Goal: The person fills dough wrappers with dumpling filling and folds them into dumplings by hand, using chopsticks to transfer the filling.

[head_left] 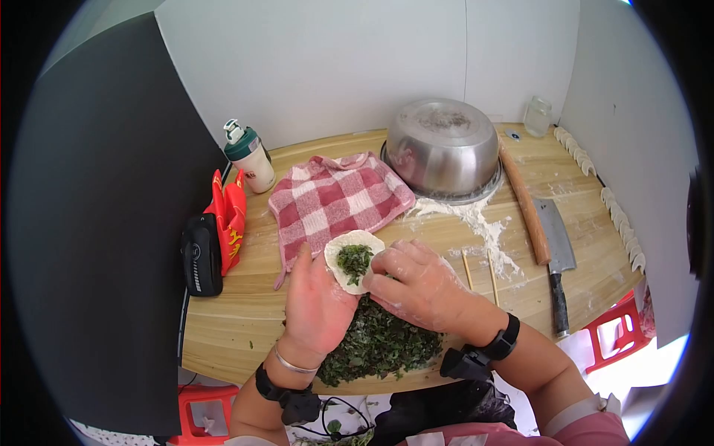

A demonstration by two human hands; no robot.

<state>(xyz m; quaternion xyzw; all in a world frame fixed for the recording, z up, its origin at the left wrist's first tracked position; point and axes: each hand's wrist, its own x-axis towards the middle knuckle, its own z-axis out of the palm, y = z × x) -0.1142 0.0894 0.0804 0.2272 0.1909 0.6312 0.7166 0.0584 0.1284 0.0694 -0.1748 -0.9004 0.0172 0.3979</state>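
Observation:
A round dumpling wrapper (335,253) with a mound of chopped green filling (355,262) in its middle rests on the fingers of my left hand (318,308). The palm is turned up beneath it. My right hand (418,286) is curled, its thumb and fingertips closed at the wrapper's right edge. Below both hands, a heap of chopped greens (379,342) lies on the wooden table. Two chopsticks (493,276) lie just beyond my right hand, their near ends partly hidden by it.
An upturned metal basin (444,152) stands at the back, beside a rolling pin (525,201) and a cleaver (554,238). Loose flour (476,219) covers the wood nearby. Finished dumplings (623,227) line the right edge. A checked cloth (335,197) and bottle (251,160) are left.

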